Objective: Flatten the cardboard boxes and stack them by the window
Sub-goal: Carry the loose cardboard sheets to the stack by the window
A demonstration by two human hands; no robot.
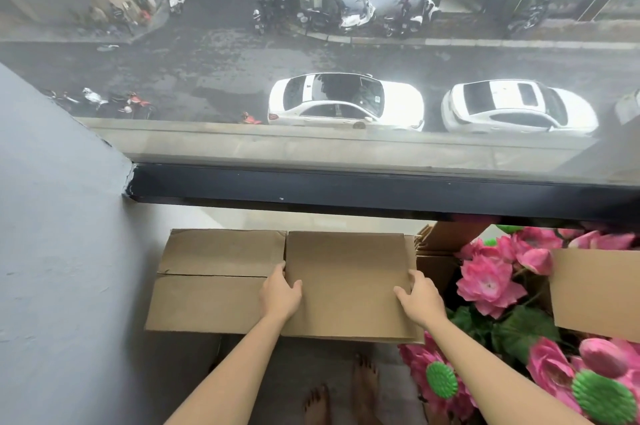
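Pale floor (pixel 311 218) runs to a black window frame (pixel 311 190) on the far side; a grey wall (pixel 59 251) closes the left. Through the glass, a wet street with two white cars (pixel 346 102), the rest blurred. One flattened cardboard box (pixel 346 282) is held just below the window, overlapping a second flattened box (pixel 214 279) to its left. The left hand (pixel 280 294) grips its left edge, thumb on top; the right hand (pixel 420 296) grips its right edge likewise. Fingers beneath are hidden. Pink artificial lotus flowers (pixel 488 282) crowd the right, partly covered by a cardboard flap (pixel 595 293) cut off at the frame edge. Two bare feet (pixel 346 393) show near, partly cut off.
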